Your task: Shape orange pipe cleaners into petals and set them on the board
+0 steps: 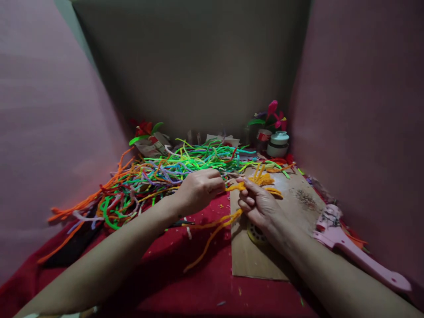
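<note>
Both hands meet at the middle of the table over a bunch of orange pipe cleaners (261, 180). My right hand (260, 205) is closed around the bunch, whose loose ends fan out beyond the fingers and trail down toward me across the red cloth. My left hand (200, 189) is curled shut, pinching the near end of the same orange bunch next to the right hand's fingertips. Behind the left hand lies a big heap of pipe cleaners (159, 174) in green, orange, purple, blue and white.
A sheet of brown cardboard (265, 260) lies on the red cloth (185, 282) under my right forearm, with a roll of tape (256, 234) on it. A pink glue gun (351, 249) rests at the right. Small jars (278, 143) and pipe-cleaner flowers (274, 115) stand at the back.
</note>
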A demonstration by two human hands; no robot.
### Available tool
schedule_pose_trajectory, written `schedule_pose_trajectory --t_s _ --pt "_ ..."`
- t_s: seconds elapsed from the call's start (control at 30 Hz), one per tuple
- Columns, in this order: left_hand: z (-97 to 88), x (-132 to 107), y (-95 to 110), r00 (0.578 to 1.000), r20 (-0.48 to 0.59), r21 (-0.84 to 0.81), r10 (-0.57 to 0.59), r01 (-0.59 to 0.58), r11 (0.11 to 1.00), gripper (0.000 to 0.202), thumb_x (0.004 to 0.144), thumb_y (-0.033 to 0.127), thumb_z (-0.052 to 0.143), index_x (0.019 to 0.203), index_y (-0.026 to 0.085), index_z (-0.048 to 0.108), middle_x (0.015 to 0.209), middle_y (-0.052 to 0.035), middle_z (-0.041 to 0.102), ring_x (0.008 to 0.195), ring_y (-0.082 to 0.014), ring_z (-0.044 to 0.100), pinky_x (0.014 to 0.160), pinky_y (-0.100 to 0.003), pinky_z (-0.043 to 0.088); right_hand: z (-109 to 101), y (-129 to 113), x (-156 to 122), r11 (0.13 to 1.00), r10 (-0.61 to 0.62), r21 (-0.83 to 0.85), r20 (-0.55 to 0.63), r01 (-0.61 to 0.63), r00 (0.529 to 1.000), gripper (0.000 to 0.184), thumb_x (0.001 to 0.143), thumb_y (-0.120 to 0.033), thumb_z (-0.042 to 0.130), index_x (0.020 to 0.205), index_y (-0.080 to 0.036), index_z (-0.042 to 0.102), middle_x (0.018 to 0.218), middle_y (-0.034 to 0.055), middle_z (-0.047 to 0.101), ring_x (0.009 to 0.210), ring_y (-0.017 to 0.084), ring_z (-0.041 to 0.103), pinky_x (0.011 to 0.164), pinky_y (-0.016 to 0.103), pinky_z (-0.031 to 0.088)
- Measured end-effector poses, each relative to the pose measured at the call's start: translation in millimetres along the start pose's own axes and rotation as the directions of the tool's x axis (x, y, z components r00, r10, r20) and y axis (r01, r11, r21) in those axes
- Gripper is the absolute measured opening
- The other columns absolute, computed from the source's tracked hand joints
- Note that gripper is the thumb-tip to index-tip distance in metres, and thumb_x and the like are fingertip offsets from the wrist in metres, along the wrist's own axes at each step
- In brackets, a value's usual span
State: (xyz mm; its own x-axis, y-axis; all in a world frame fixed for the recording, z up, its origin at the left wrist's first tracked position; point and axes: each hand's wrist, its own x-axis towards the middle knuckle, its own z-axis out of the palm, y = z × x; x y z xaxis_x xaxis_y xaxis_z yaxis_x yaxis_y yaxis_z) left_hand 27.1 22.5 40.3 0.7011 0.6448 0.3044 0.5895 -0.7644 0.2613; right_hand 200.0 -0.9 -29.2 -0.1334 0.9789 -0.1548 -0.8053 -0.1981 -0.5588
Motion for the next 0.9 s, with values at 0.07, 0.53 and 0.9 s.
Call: schedule_pose_trajectory --t_s 0.07,0.53,0.9 --pt "-2.9 -2 3 0.984 0.140 -0.246 -0.106 0.138 0.959 0.027 0.079 0.041 0.053 0.088 0.018 0.066 0.080 -0.0053 0.061 0.073 -0.0142 0.053 0.064 -0.023 0.039 -1 1 0 0.999 -0.020 -0.036 -0.006 0.020 1.000 0.019 0.069 -0.024 0.066 0.083 -0.012 0.062 0.046 -0.0053 0.048 0.033 0.001 0.025 0.032 0.013 0.018" --pt "38.5 -4 11 0.840 0.426 -0.841 -0.336 0.504 0.195 0.018 0.071 0.027 0.064 0.068 0.010 0.060 0.045 0.0012 0.054 0.034 -0.0035 0.041 0.038 -0.017 0.026 2 11 -5 0.987 -0.101 -0.116 0.095 0.112 0.990 0.027 0.065 -0.030 0.072 0.083 -0.013 0.063 0.043 -0.0074 0.045 0.034 0.002 0.025 0.035 0.015 0.017" --pt "48.0 5 -5 0.859 0.387 -0.861 -0.334 0.467 0.204 0.023 0.072 0.030 0.061 0.079 0.008 0.060 0.050 -0.0013 0.058 0.036 -0.0058 0.047 0.037 -0.016 0.031 2 12 -3 0.998 -0.052 -0.018 0.036 0.053 0.998 0.025 0.064 -0.030 0.072 0.066 -0.017 0.051 0.042 -0.0091 0.042 0.032 0.002 0.021 0.033 0.015 0.015"
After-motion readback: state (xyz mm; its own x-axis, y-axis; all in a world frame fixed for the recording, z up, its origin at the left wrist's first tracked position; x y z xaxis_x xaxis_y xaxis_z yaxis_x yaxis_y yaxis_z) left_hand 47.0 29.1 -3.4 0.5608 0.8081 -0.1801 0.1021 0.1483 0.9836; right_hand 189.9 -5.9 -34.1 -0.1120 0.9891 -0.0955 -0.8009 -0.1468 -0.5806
